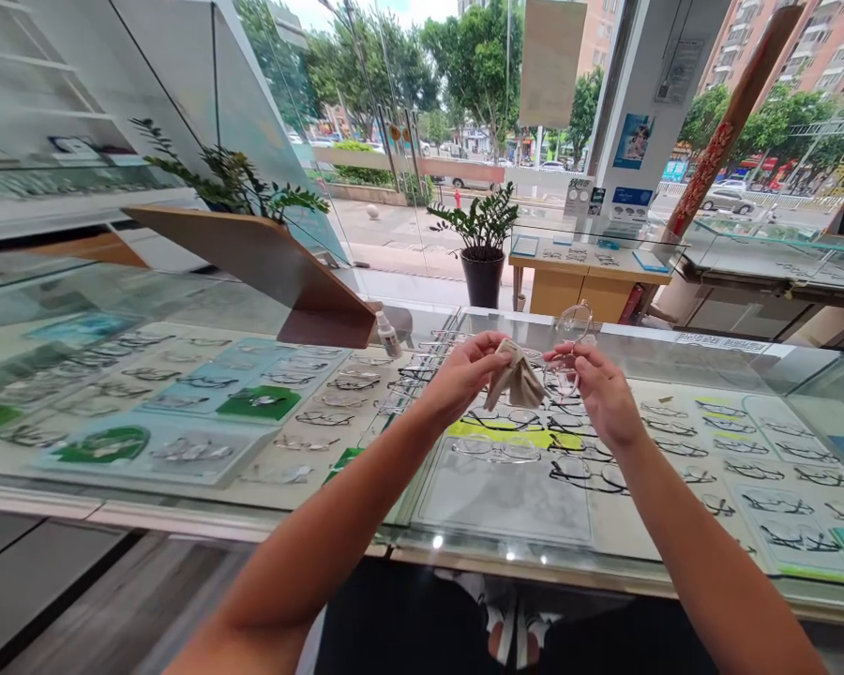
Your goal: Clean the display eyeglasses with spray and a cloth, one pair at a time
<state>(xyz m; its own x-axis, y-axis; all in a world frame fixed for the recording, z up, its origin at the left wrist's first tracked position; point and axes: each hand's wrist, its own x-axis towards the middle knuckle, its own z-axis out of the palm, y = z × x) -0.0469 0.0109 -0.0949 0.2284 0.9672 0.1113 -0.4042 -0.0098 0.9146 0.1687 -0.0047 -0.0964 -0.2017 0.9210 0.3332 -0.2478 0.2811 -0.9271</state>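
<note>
Above the glass display counter, my left hand [465,377] pinches a beige cloth [516,380], which hangs down in folds from the fingertips. Close by on the right, my right hand [603,389] holds a pair of thin-framed round eyeglasses [574,323] by the frame, with the lenses on edge, one above the other. Cloth and eyeglasses are near each other; whether they touch is unclear. Under the hands, rows of eyeglasses [496,450] show through the glass of the counter.
A small white spray bottle [388,336] stands on the counter beside a brown wooden stand [267,267]. Beyond the counter are a potted plant [482,248], a wooden cabinet [583,292] and large windows onto a street.
</note>
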